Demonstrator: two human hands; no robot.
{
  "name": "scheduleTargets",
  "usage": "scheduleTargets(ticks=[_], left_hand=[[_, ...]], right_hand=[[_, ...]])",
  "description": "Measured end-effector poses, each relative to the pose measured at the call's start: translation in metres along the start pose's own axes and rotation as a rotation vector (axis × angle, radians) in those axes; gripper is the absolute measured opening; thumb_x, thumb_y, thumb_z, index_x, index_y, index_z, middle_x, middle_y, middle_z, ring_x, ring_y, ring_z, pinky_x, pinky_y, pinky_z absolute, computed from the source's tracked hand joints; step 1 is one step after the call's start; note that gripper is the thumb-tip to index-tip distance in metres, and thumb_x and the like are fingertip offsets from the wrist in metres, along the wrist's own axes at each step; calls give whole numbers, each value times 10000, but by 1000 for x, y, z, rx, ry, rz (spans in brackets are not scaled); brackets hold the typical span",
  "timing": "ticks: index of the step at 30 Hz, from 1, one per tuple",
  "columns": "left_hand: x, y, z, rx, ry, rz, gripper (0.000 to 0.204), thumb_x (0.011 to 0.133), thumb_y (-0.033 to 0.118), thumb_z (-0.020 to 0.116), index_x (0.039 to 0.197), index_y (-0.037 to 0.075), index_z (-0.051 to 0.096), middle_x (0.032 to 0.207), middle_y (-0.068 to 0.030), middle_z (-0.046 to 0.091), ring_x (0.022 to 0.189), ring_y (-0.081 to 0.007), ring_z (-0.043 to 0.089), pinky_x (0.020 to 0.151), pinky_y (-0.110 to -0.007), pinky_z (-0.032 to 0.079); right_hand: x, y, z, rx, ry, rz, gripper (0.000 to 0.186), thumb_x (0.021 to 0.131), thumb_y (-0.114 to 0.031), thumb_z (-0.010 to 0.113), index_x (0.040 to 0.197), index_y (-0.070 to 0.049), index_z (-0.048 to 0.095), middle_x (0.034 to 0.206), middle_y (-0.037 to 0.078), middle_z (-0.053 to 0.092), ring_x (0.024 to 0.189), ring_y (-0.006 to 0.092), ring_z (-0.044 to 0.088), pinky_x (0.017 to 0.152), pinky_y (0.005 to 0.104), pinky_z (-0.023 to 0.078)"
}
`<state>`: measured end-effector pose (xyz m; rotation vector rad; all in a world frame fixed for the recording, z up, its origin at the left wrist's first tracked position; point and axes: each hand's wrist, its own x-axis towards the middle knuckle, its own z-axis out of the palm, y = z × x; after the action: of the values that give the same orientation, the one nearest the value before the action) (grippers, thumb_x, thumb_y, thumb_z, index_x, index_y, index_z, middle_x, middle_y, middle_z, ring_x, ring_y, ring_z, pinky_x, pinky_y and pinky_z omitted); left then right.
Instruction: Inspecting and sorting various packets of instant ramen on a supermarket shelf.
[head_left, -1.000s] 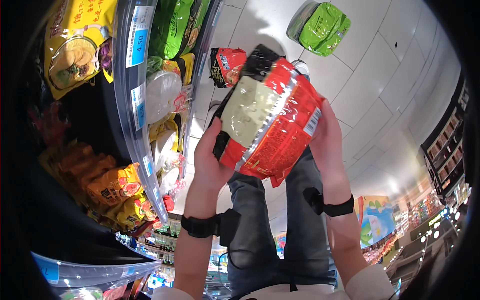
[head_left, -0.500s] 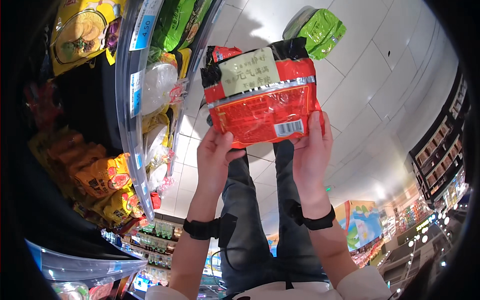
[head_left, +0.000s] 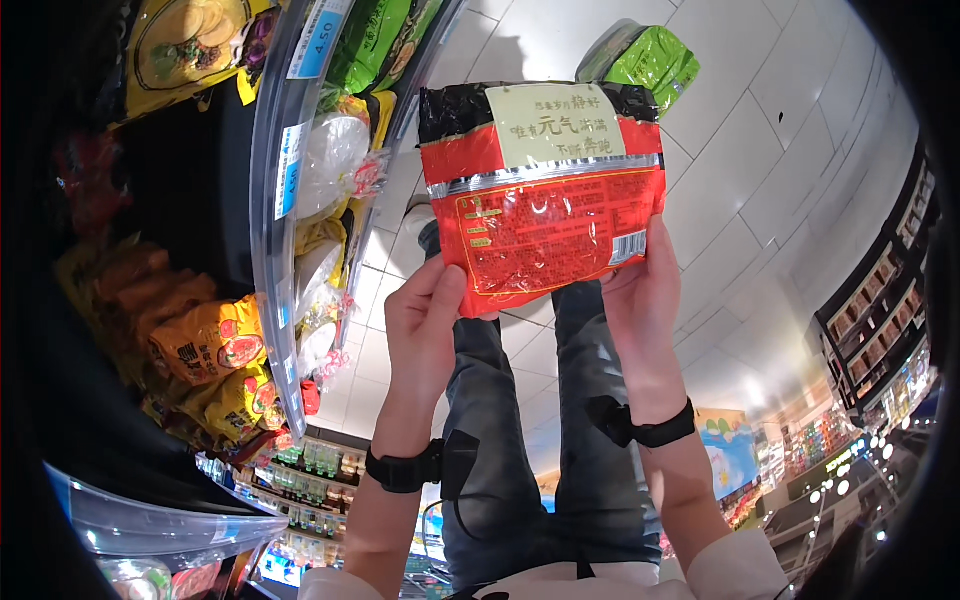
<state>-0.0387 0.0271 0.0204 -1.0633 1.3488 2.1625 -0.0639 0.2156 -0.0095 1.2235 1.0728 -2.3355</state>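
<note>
Both my hands hold a red and black noodle packet (head_left: 545,225) up in front of me, its back with a pale panel and a barcode facing me. My left hand (head_left: 425,305) pinches the lower left corner, thumb on the near face. At the lower right corner, my right hand (head_left: 643,290) grips the edge, with most of its fingers hidden behind the packet. Beyond the packet's top right, a green packet (head_left: 655,70) lies on the floor.
To my left runs a shelf with a clear price-tag edge (head_left: 272,190), bearing orange packets (head_left: 205,340), green packets (head_left: 370,45) and clear-wrapped goods (head_left: 333,165). Pale floor tiles (head_left: 740,150) stretch away to the right, toward a dark display rack (head_left: 880,300).
The red packet has turned to lie flatter and squarer to me, showing its back more fully. My right hand has shifted slightly right with it. Both hands keep their hold.
</note>
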Motion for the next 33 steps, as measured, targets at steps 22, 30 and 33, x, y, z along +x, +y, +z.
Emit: scheduleTargets(ticks=[22,30,33], left_hand=[[12,29,-11,288,155,-96,281,881,227,508,773,-17,594,513,-42,550,367,-39,446,337,-154,331],[16,21,-19,330,157,-84,161,841,129,549,950,11,553,846,-47,584,711,-72,560,555,-183,470],[6,16,-28,566,3,114,560,746,101,657,1232,62,381,1259,-101,378,1159,-199,397,881,-349,406]], right_hand=[[-9,-14,19,-153,-2,-29,292,928,-235,380,1050,12,475,931,99,599,787,156,623,655,288,551],[-19,-13,34,-344,95,-239,239,920,-203,407,996,0,507,923,95,603,792,163,618,673,283,537],[-29,-8,28,-1064,64,-551,167,902,-148,440,908,-10,533,956,110,614,825,170,609,722,289,506]])
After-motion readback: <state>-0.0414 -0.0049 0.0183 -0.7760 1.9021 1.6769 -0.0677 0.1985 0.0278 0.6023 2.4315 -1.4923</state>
